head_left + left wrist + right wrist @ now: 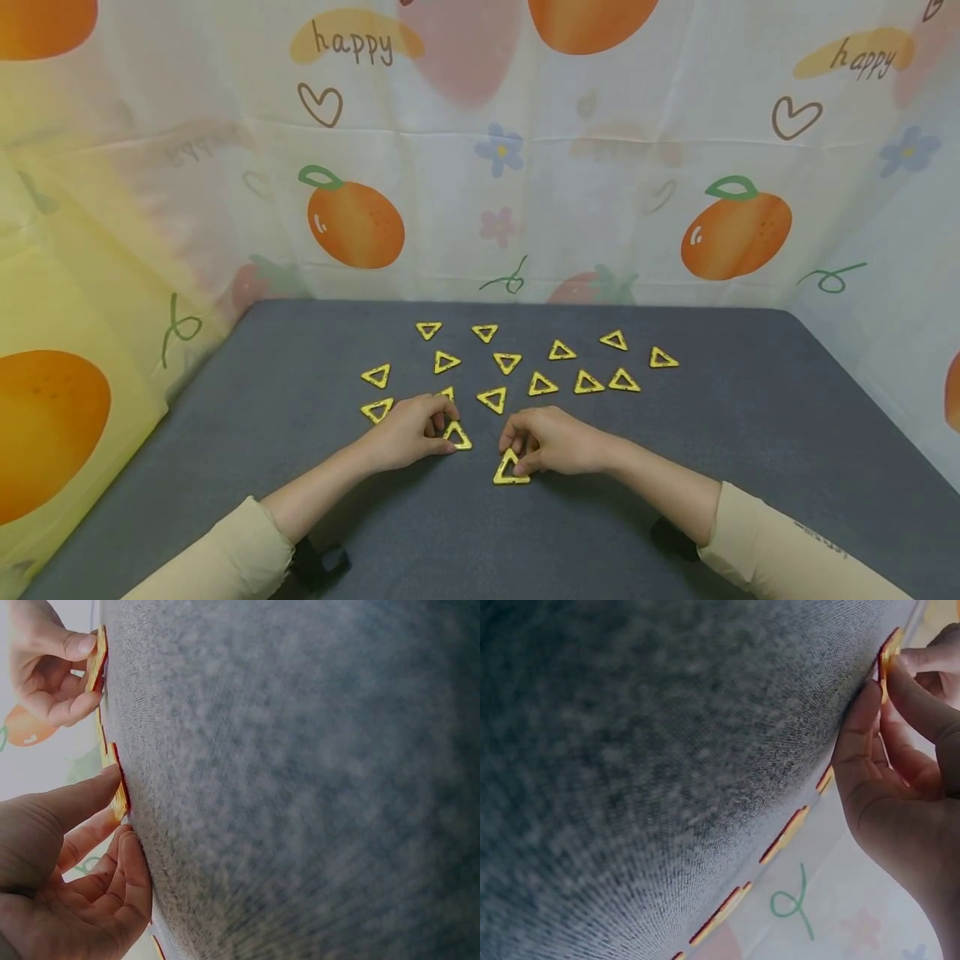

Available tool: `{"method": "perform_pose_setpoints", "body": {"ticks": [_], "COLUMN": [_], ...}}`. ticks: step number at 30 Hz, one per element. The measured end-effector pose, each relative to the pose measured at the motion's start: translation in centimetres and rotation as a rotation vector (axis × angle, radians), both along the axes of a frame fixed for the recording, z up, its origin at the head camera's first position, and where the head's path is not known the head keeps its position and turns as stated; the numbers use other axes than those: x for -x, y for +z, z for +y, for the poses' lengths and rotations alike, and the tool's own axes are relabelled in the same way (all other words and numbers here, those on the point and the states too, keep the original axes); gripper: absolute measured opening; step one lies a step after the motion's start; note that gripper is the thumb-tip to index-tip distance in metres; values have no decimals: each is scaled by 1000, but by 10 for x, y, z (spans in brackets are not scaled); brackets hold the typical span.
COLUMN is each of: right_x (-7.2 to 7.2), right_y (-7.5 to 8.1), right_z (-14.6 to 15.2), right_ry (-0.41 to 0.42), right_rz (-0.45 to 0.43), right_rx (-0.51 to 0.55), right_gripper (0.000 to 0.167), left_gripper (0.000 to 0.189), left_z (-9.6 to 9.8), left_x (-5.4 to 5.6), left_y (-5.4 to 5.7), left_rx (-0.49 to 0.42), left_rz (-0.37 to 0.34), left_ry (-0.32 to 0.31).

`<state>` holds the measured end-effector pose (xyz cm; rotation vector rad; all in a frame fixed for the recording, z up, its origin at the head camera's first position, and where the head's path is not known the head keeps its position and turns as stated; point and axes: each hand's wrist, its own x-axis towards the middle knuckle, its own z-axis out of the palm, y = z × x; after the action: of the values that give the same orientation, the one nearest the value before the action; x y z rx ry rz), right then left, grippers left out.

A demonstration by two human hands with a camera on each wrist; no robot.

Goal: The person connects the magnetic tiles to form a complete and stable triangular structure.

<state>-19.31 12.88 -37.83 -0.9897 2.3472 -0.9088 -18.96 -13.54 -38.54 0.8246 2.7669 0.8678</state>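
Note:
My left hand pinches a yellow triangular frame by its left side, thumb and index finger on its edge. Close by, toward the front, the right hand holds a second triangular frame by its right side, between thumb and fingers. In the left wrist view the held frame looks thin, with a red lower edge, and it is tilted near the grey surface. The right wrist view shows the other held frame from the side, also low over the table. The two pieces are apart.
Several more yellow triangular frames lie scattered beyond the hands, such as one triangle between them and another triangle at the far right. Another triangle is partly hidden by the left hand. A patterned curtain hangs behind the dark grey table.

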Motion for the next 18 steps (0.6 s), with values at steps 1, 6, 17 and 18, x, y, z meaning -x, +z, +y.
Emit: {"method": "perform_pose_setpoints", "body": {"ticks": [1,6,17,18], "right_x": [0,0,0,0], "right_y": [0,0,-1,0], "right_z": [0,0,0,1], "right_ry": [1,4,-5,-9], "right_rz": [1,3,-13,-21], "right_rx": [-2,-5,-11,-9], "right_gripper": [23,23,24,24], "left_gripper": [31,30,31,31], "left_z": [0,0,0,0], "left_x": [0,0,0,0], "left_y": [0,-1,-1,-1], "left_rx": [1,-2,-15,-16], "left_rz": [-5,-24,-16,-14], "left_ry": [3,16,13,16]}}
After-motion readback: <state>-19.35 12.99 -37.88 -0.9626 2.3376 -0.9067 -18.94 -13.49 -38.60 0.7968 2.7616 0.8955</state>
